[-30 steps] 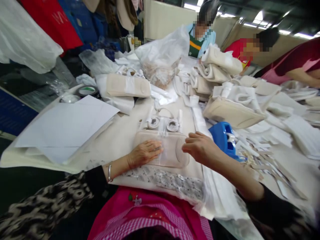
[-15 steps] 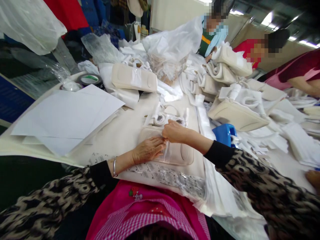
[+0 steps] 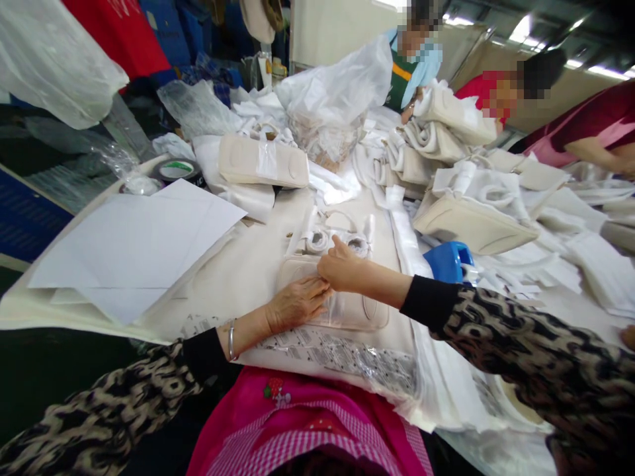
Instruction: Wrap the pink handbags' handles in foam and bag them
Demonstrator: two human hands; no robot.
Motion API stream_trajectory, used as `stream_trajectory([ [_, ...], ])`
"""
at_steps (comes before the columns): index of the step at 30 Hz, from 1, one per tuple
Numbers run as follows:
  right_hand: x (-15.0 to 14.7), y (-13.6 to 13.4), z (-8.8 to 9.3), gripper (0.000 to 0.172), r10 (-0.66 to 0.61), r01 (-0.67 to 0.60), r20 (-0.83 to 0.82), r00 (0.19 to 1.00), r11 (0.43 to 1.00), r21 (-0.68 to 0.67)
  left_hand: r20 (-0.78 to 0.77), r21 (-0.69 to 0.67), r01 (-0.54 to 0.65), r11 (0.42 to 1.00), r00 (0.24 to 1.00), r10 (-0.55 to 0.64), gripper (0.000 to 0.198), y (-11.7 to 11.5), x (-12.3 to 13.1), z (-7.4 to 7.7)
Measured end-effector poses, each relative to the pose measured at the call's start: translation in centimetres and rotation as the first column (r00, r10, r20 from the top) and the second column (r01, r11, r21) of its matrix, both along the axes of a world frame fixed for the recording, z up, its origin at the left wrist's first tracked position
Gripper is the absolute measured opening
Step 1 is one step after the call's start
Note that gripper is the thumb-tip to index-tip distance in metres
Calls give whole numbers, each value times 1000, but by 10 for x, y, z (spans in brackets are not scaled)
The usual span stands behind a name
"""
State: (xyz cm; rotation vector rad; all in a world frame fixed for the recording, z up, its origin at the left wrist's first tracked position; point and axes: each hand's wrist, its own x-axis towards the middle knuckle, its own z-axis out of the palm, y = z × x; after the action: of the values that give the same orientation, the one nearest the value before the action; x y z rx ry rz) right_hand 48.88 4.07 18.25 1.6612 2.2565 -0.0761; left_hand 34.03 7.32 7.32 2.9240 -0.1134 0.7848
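Note:
A cream flat pouch [image 3: 357, 311] lies on the cream table cover in front of me, with a strip of clear tape across it. My left hand [image 3: 295, 304] rests flat on its left part, fingers stretched out. My right hand [image 3: 340, 268] reaches across the pouch's top edge with fingers curled and the forefinger pointing up toward two small white rolls [image 3: 317, 241] just beyond. Whether the right hand pinches the tape I cannot tell.
White paper sheets [image 3: 139, 244] lie at left, a tape roll [image 3: 176, 172] behind them. A blue tape dispenser [image 3: 449, 261] stands at right. Printed plastic bags [image 3: 347, 354] lie near my apron. Piles of cream pouches and white wrapping cover the far table, where other people sit.
My right hand moved left from the pouch's right end to its top edge by the white rolls. My left hand stayed flat on the pouch.

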Motion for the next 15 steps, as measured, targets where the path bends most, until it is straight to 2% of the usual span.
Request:
stream_trajectory([
  [4, -9, 1, -5, 15, -25, 24, 64, 998, 999, 23, -41, 3, -20, 1000, 999, 20, 30, 0, 2, 3],
  [8, -7, 8, -6, 14, -27, 22, 71, 997, 998, 66, -43, 36, -16, 999, 999, 17, 31, 1, 3, 6],
  [11, 2, 14, -3, 15, 31, -39, 100, 995, 996, 80, 3, 70, -12, 997, 1000, 11, 37, 1, 4, 6],
  [14, 17, 23, 1, 8, 115, -123, 140, 983, 991, 49, 3, 57, -25, 998, 1000, 25, 40, 2, 5, 8],
  [15, 22, 28, 1, 12, 139, -146, 146, 980, 988, 41, -4, 48, -27, 998, 1000, 27, 40, 1, 5, 9],
])
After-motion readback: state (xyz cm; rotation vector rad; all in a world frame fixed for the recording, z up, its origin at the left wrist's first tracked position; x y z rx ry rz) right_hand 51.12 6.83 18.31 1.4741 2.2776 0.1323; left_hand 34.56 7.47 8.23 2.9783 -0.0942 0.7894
